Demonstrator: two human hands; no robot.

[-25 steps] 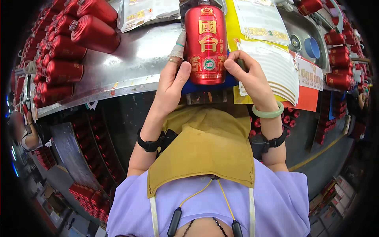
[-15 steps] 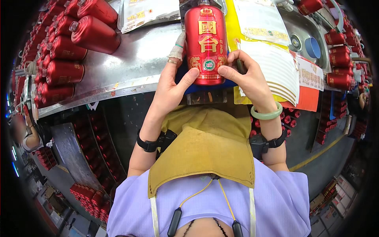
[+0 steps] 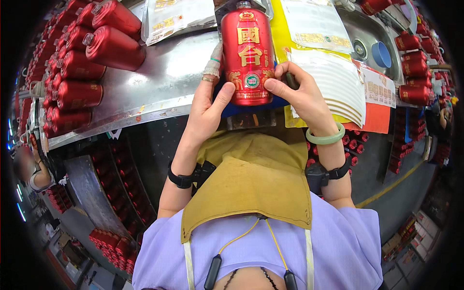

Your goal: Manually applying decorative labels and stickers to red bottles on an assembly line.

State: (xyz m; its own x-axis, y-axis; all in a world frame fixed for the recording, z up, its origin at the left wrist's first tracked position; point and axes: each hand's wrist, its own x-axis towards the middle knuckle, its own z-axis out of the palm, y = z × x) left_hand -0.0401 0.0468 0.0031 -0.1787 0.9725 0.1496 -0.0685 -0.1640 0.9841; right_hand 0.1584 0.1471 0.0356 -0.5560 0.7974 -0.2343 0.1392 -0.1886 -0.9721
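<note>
A red bottle with gold characters and a round green seal lies on a blue pad on the steel table, its base toward me. My left hand grips its left side, thumb on the lower front, a ring and a taped finger showing. My right hand holds its right side, thumb pressed near the seal; a dark object sits between its fingers. A pale green bangle is on the right wrist, and black bands are on both forearms.
Several red bottles lie in rows at the table's left. Stacks of white label sheets on yellow backing lie to the right. More red bottles and a blue cup sit far right. Another person stands at left.
My left thumb has shifted slightly on the bottle's lower front. Both hands stay on the bottle, which has barely moved.
</note>
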